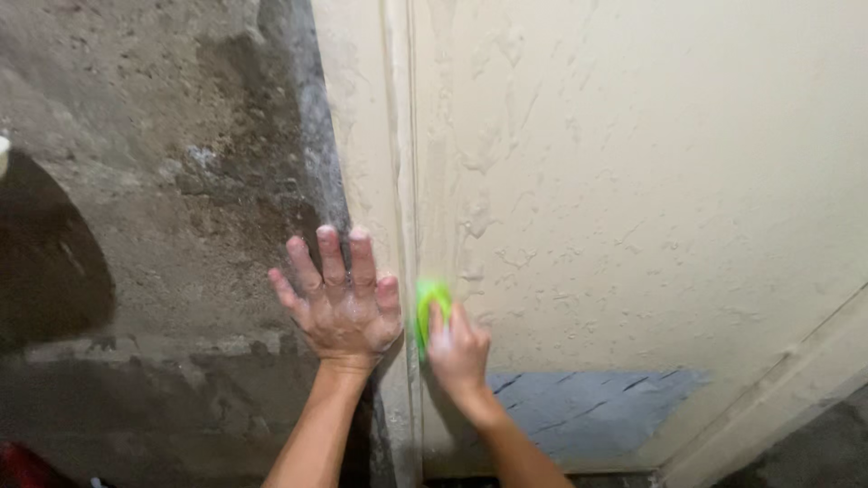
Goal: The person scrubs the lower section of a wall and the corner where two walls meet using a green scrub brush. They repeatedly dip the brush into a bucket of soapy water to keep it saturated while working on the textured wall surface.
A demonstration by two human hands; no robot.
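My left hand [339,303] lies flat with fingers spread against the rough grey concrete wall [163,199], right at the edge of a cream-painted surface. My right hand [457,348] grips a bright green sponge [429,307] and presses it against the cream textured panel [633,181], next to a vertical ridge [402,163] in the paint. Only the upper part of the sponge shows above my fingers. Both forearms rise from the bottom of the view.
A bare grey-blue unpainted patch [588,407] sits low on the cream panel. A cream trim strip [778,389] runs diagonally at the lower right. A dark stain [45,262] marks the concrete at left, and something red [23,465] shows in the bottom-left corner.
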